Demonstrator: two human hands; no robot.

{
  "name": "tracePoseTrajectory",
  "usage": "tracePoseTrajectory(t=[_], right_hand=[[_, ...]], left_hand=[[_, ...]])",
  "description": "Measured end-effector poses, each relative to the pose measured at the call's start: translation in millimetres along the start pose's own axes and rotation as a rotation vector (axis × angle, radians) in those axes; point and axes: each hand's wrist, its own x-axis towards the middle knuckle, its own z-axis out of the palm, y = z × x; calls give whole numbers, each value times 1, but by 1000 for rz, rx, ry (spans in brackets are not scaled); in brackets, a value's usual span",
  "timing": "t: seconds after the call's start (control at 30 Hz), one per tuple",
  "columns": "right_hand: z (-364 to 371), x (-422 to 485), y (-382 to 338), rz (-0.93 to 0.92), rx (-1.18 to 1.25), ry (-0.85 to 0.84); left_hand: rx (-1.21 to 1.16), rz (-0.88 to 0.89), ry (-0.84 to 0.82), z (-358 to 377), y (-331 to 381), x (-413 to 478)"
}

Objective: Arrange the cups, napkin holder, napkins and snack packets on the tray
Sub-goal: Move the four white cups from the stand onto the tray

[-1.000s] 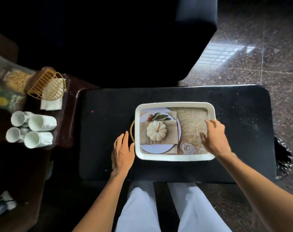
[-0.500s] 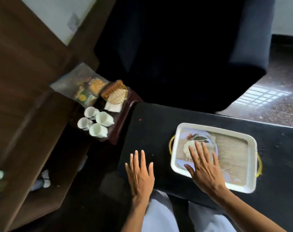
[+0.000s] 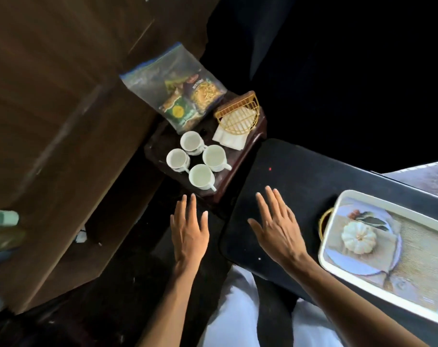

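Observation:
Several white cups (image 3: pixel 199 160) stand close together on a small dark wooden side table (image 3: pixel 234 169). Behind them lie snack packets inside a clear zip bag (image 3: pixel 180 93), and a gold wire napkin holder (image 3: pixel 240 116) rests on white napkins (image 3: pixel 229 140). The white tray (image 3: pixel 348 196), printed with a pumpkin picture, sits at the right on the black table (image 3: pixel 300 176). My left hand (image 3: pixel 189 231) hovers flat with fingers spread just below the cups. My right hand (image 3: pixel 279 226) is spread over the black table, left of the tray. Both hands hold nothing.
A dark sofa fills the top right. Brown wooden furniture (image 3: pixel 62 121) runs along the left. My white-trousered legs (image 3: pixel 238 309) are under the black table's near edge. A pale green object (image 3: pixel 2 217) is at the far left.
My view has swung left toward the side table. My right hand has come off the tray and moved left over the black table; my left hand has moved up toward the cups.

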Motion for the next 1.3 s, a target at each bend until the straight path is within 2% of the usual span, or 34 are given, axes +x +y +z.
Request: tracePoseTrajectory(t=[0.2,0.43,0.73,1.1,1.3], right_hand=[[35,63,-63,-73,67,-67],[52,105,-93,213,521,-108],[56,112,-98,310,648,-42],[41,30,-61,274,662,30],[22,-54,1,340,620,97]], left_hand=[[-225,59,-86,-11,-19,64],[-462,-76,-95,-11,-14,96],[-537,-121,-87,-10,-11,95],[-556,-130,-94,-12,4,37],[-552,-86,-224,22,55,-20]])
